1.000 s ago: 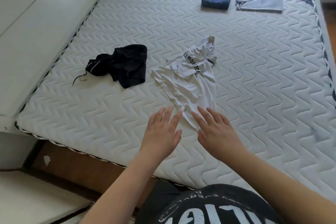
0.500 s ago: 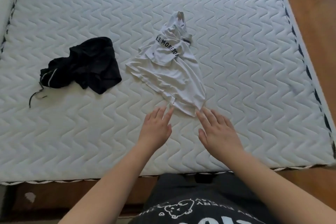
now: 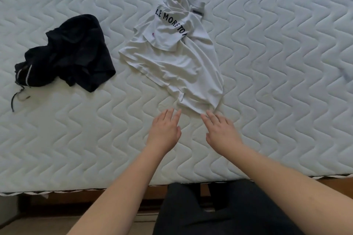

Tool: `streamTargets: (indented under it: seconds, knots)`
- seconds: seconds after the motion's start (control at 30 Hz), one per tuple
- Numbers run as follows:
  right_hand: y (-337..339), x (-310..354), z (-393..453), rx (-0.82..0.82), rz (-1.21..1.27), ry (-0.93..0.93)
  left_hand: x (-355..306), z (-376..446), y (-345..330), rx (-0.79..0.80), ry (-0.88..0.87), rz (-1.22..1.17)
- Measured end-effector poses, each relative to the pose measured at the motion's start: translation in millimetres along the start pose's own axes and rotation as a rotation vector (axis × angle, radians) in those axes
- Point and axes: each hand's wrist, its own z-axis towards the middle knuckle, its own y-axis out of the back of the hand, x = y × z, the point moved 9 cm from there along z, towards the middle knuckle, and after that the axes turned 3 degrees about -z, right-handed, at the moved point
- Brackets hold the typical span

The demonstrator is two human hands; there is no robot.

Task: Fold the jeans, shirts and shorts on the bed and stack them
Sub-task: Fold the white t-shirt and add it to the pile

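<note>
A crumpled white T-shirt (image 3: 177, 63) with black lettering lies in the middle of the quilted white mattress (image 3: 277, 66). Black shorts (image 3: 70, 53) with a loose drawstring lie bunched to its left. My left hand (image 3: 165, 129) is flat and open just below the shirt's near hem, fingers pointing at it. My right hand (image 3: 219, 131) is open beside it, its fingertips just short of the hem's lower corner. Neither hand holds cloth.
The mattress's near edge (image 3: 95, 189) runs across below my forearms, with the wooden bed frame and floor under it. My dark trousers (image 3: 219, 210) fill the bottom middle.
My view has tilted down and moved closer, so the folded jeans and folded shirt at the far edge have left the frame. Both hands stay open near the white shirt's hem.
</note>
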Motion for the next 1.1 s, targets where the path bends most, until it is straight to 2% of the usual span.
streamTargets:
  seconds: [0.1,0.27,0.47,0.53,0.63,0.7,0.8,0.97,1.03,1.1]
  knots:
    - [-19,-9,30,0.042,0.028,-0.012,1,36,-19,0.013,-0.03,0.01]
    - [-45,-22,80,0.031,0.051,-0.038,-11,90,-56,0.085,-0.184,0.076]
    - [-81,-27,119,0.023,-0.081,0.08,18,159,-78,0.198,-0.289,0.201]
    - [-84,-32,125,0.003,-0.086,0.084,32,172,-83,0.18,-0.282,0.259]
    - [-86,-46,130,-0.051,-0.089,0.055,40,186,-80,0.05,-0.289,0.336]
    - [-80,-58,130,-0.081,-0.08,0.016,40,193,-74,-0.026,-0.249,0.293]
    - [-59,-71,125,-0.229,-0.032,0.002,28,195,-73,-0.065,-0.187,0.195]
    - [-53,-95,117,-0.175,-0.03,0.0,17,166,-77,-0.141,-0.08,-0.009]
    - [-52,-106,105,-0.207,-0.102,-0.023,7,151,-79,-0.165,-0.102,-0.065]
    - [-65,-118,91,-0.137,-0.216,-0.058,-12,137,-88,-0.127,-0.157,-0.097]
